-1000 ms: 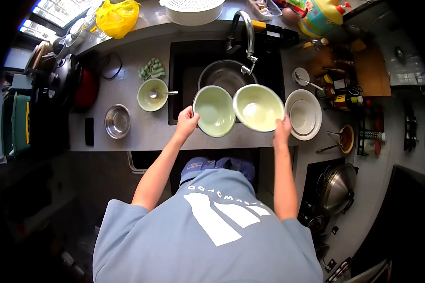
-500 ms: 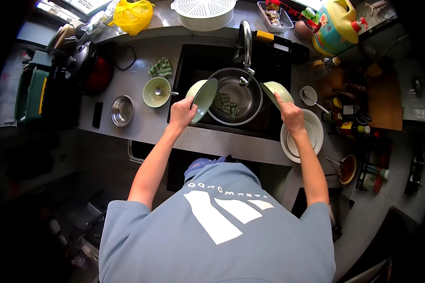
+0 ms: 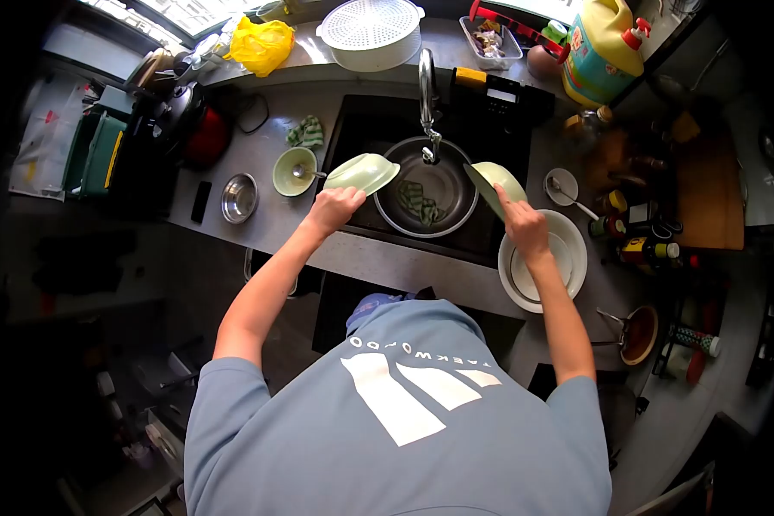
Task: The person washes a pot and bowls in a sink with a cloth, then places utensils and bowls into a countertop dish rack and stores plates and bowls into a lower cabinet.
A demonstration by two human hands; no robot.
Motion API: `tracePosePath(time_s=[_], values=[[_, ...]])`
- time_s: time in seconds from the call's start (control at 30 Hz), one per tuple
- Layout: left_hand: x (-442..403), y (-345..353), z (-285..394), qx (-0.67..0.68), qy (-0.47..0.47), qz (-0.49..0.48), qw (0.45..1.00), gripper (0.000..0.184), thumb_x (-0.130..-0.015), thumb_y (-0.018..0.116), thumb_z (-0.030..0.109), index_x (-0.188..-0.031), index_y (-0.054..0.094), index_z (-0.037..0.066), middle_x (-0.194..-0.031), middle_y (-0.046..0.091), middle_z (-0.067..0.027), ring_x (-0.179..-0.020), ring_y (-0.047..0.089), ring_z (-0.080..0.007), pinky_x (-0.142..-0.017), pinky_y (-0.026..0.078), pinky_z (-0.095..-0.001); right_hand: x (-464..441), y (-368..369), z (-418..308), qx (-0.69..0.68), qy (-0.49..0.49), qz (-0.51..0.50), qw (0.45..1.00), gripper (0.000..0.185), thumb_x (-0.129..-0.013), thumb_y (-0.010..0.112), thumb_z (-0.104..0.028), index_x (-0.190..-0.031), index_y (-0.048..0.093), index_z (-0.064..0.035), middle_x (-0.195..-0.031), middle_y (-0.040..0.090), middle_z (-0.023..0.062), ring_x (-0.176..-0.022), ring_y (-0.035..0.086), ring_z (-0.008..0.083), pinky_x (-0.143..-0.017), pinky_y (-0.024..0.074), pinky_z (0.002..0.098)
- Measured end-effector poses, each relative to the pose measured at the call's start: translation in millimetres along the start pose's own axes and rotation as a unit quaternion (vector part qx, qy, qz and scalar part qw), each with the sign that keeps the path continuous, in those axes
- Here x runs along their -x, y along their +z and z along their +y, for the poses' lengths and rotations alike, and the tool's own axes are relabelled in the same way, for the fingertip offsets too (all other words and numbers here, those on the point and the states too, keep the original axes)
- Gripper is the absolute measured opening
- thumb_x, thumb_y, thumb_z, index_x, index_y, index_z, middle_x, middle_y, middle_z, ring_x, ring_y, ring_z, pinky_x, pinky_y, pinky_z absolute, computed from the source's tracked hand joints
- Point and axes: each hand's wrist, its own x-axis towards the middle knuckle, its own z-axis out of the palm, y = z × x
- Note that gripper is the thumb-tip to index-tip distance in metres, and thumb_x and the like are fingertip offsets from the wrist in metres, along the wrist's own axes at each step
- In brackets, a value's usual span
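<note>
My left hand point(image 3: 337, 209) grips a pale green bowl point(image 3: 363, 174) by its rim, tilted over the left side of the sink. In my right hand point(image 3: 525, 225) is another pale green bowl point(image 3: 500, 182), tipped on its side at the sink's right edge. Between them a round metal basin point(image 3: 456, 222) sits in the dark sink, under the faucet point(image 3: 427, 95). A striped green cloth point(image 3: 417, 203) lies in the basin. Below my right hand stands a large white bowl point(image 3: 578, 249) with a smaller white dish inside.
Left of the sink are a light green bowl with a spoon point(image 3: 284, 176), a steel bowl point(image 3: 239, 199), a folded striped cloth point(image 3: 305, 132) and a phone point(image 3: 201, 202). A small white bowl point(image 3: 552, 191) and several bottles stand right. A white colander point(image 3: 370, 50) sits behind.
My left hand has turned its bowl over, so the outside now faces up instead of the inside. The right bowl stays tilted in my right hand. The view has shifted slightly.
</note>
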Motion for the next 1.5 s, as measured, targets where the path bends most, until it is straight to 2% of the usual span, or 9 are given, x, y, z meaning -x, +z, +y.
tracePosePath(time_s=[0.17,0.23,0.3,0.33,0.4,0.57,1.2,1.33,1.5], values=[[-3,-26,25,0.082,-0.163,0.074,0.980,0.010,-0.074,0.061,0.005,-0.073,0.051,0.006,-0.067,0.056,-0.0139,-0.061,0.063,-0.0278,-0.053,0.048,-0.0409,8,-10,-13,-0.141,0.113,0.084,0.980,0.059,-0.075,0.056,0.006,-0.133,0.055,-0.0090,-0.059,0.050,0.0093,-0.054,0.054,0.0237,-0.052,0.0470,0.0339],[-4,-48,39,0.223,-0.399,0.085,0.886,0.012,-0.076,0.058,0.003,-0.068,0.050,0.004,-0.059,0.051,-0.0103,-0.051,0.053,-0.0183,-0.049,0.039,-0.0335,5,-17,-25,-0.264,0.231,0.089,0.932,0.050,-0.083,0.053,0.005,-0.132,0.054,-0.0034,-0.075,0.065,0.0072,-0.060,0.060,0.0157,-0.056,0.0479,0.0294],[27,-20,31,0.355,-0.463,0.175,0.793,0.013,-0.080,0.055,0.000,-0.069,0.052,0.005,-0.062,0.054,-0.0007,-0.056,0.049,-0.0079,-0.051,0.038,-0.0263,-7,-26,-46,-0.428,0.374,0.107,0.815,0.045,-0.087,0.050,0.004,-0.132,0.054,-0.0009,-0.089,0.071,0.0064,-0.069,0.063,0.0105,-0.060,0.0492,0.0266],[37,-16,37,0.413,-0.485,0.213,0.741,0.013,-0.081,0.054,-0.001,-0.070,0.051,0.006,-0.063,0.053,0.0015,-0.057,0.046,-0.0061,-0.052,0.037,-0.0249,-10,-23,-52,-0.504,0.385,0.115,0.765,0.041,-0.090,0.049,0.002,-0.132,0.052,0.0032,-0.111,0.067,0.0084,-0.087,0.063,0.0085,-0.071,0.0502,0.0227],[51,-13,56,0.521,-0.509,0.288,0.621,0.014,-0.081,0.053,-0.002,-0.071,0.050,0.007,-0.065,0.049,0.0057,-0.059,0.041,-0.0024,-0.053,0.035,-0.0220,-13,-17,-66,-0.579,0.379,0.096,0.715,0.044,-0.089,0.050,0.002,-0.133,0.050,0.0046,-0.115,0.065,0.0102,-0.094,0.063,0.0107,-0.079,0.0492,0.0219],[89,-40,103,0.597,-0.518,0.353,0.501,0.013,-0.083,0.053,-0.003,-0.075,0.051,0.008,-0.071,0.054,0.0049,-0.061,0.045,-0.0024,-0.056,0.039,-0.0198,-22,-4,-127,-0.720,0.380,0.048,0.579,0.050,-0.087,0.050,0.004,-0.136,0.042,0.0100,-0.121,0.062,0.0126,-0.104,0.061,0.0128,-0.090,0.0454,0.0220],[446,-135,146,0.550,-0.552,0.529,0.338,0.021,-0.100,0.042,0.010,-0.079,0.043,0.011,-0.061,0.050,0.0038,-0.047,0.044,-0.0008,-0.041,0.036,-0.0175,-32,10,-528,-0.690,0.237,-0.226,0.645,0.050,-0.090,0.054,-0.002,-0.136,0.040,0.0116,-0.121,0.059,0.0135,-0.104,0.058,0.0132,-0.090,0.0446,0.0240],[503,-164,149,0.528,-0.575,0.557,0.283,0.023,-0.102,0.042,0.017,-0.080,0.045,0.011,-0.060,0.049,0.0033,-0.045,0.043,-0.0019,-0.040,0.035,-0.0176,-30,23,-592,-0.625,0.138,-0.266,0.721,0.047,-0.090,0.057,-0.004,-0.135,0.047,0.0042,-0.114,0.060,0.0078,-0.095,0.056,0.0104,-0.083,0.0442,0.0218],[538,-171,132,0.519,-0.573,0.568,0.282,0.025,-0.102,0.043,0.020,-0.079,0.046,0.011,-0.057,0.044,0.0042,-0.043,0.037,-0.0021,-0.038,0.032,-0.0192,-42,46,-634,-0.670,0.136,-0.339,0.646,0.050,-0.091,0.052,-0.004,-0.139,0.040,0.0041,-0.124,0.057,0.0113,-0.107,0.056,0.0144,-0.091,0.0436,0.0251]])
